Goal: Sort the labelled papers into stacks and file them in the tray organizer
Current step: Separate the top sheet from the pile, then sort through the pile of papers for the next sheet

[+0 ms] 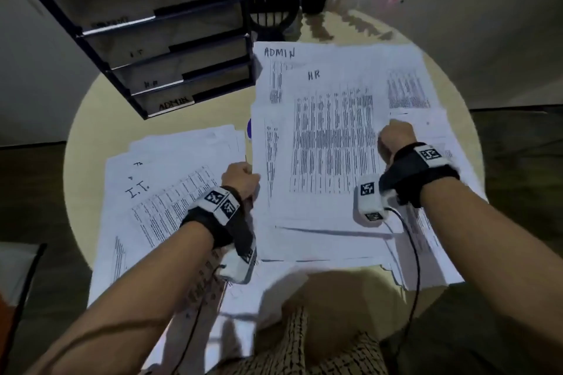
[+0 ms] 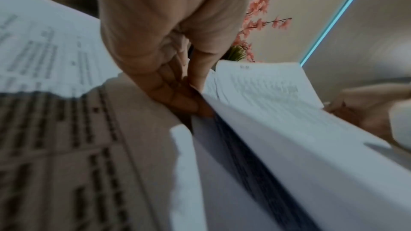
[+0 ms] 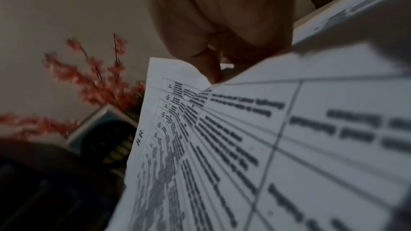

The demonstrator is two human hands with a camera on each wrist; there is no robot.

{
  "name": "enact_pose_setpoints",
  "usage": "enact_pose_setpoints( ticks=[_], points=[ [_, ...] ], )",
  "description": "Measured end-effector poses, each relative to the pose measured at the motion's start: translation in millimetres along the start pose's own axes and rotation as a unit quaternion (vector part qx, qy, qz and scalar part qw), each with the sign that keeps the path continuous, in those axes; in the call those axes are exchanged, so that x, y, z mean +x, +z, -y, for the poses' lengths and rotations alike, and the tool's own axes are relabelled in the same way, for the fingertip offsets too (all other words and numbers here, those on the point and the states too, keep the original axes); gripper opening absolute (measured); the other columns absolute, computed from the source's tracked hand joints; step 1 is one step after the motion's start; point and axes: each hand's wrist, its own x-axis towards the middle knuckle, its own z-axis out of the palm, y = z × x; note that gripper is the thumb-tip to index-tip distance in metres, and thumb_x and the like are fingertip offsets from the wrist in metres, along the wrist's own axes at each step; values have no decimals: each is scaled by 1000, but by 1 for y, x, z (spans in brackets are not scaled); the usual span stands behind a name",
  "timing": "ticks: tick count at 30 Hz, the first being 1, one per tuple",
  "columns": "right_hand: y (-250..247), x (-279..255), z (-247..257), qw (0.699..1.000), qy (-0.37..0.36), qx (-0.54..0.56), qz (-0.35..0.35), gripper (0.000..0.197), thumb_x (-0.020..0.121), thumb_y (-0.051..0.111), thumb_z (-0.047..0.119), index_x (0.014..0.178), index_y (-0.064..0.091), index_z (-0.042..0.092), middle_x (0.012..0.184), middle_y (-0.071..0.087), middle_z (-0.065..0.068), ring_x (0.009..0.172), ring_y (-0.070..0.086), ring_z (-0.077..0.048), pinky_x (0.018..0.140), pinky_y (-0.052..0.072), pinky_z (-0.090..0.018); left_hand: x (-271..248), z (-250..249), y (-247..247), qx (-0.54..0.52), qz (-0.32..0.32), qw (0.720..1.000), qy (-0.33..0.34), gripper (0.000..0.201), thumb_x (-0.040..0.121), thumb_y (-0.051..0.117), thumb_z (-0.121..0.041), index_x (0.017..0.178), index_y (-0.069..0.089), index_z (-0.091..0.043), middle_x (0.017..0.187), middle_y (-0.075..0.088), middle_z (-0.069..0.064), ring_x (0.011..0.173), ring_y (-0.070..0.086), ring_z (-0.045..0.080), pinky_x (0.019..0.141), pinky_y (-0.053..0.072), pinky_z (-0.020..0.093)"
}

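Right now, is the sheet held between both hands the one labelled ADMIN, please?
No, the sheet both hands grip is labelled HR; the ADMIN sheet lies beneath it.

On a round table [image 1: 91, 119], the left hand [image 1: 240, 179] and right hand [image 1: 394, 138] grip the side edges of a sheet marked HR [image 1: 329, 137], above a spread with an ADMIN sheet [image 1: 280, 53]. An I.T. pile [image 1: 158, 189] lies left. The tray organizer [image 1: 158, 39] stands behind.

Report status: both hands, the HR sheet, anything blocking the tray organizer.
Left hand and right hand each grip the HR sheet, lifted above ADMIN sheet. Tray organizer front unobstructed.
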Motion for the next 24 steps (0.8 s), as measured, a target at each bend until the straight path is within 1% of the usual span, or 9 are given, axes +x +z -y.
enact_pose_setpoints(
  ticks=[3,5,8,11,14,16,19,22,24],
  points=[
    [17,-11,-21,996,-21,-80,39,39,93,35,0,131,43,-6,85,58,-7,74,55,-20,68,41,-28,-8,6,4,23,12,1000,6,28,87,53,-7,62,42,-14,76,55,20,79,59,32,70,42,31],
    [24,-21,-24,990,-44,-128,41,35,92,37,-2,125,50,-8,117,59,-26,105,57,-39,80,40,-33,-16,7,9,31,14,999,24,13,91,49,-9,102,56,-10,105,60,20,104,58,36,83,44,34],
    [34,-35,-33,987,-43,-154,11,33,89,42,-2,121,50,-7,124,55,-27,112,53,-40,81,40,-33,-31,8,19,27,15,999,36,43,96,40,-12,139,36,-12,135,49,17,120,50,34,93,41,31],
    [41,-50,-34,981,-37,-183,-52,52,81,51,-5,130,36,5,135,39,-19,124,38,-37,100,35,-47,-42,9,21,52,35,997,43,37,97,35,-16,132,42,-5,131,50,21,116,51,35,88,41,30],
    [57,-69,-16,968,-100,-210,-90,58,75,51,-9,128,36,11,136,32,-16,125,31,-35,101,29,-47,-43,12,0,78,21,995,51,21,96,39,-17,104,48,-1,123,54,22,110,53,34,75,36,27],
    [77,-85,1,961,-172,-201,-78,53,77,50,-6,126,38,10,134,34,-16,123,32,-34,100,29,-46,-39,18,-28,57,-5,996,65,27,95,42,-18,116,49,-3,127,53,17,105,56,29,76,42,23],
    [121,-113,25,942,-269,-200,21,40,81,51,0,121,46,8,127,43,-16,117,42,-32,97,35,-43,-26,37,-81,64,-63,994,65,38,94,46,-17,130,46,-5,130,51,15,94,56,23,71,42,19],
    [166,-140,42,916,-310,-193,165,35,84,51,3,119,49,6,125,49,-15,104,52,-27,95,43,-41,-9,65,-135,150,-119,981,33,47,88,56,-23,129,45,-2,135,42,21,123,42,35,93,39,37],
    [192,-152,44,899,-311,-225,213,40,85,52,6,124,45,5,129,46,-15,113,53,-28,97,44,-41,-3,81,-161,215,-134,967,-5,56,81,64,-33,124,46,-1,132,41,23,125,36,39,96,36,45]
  ],
)
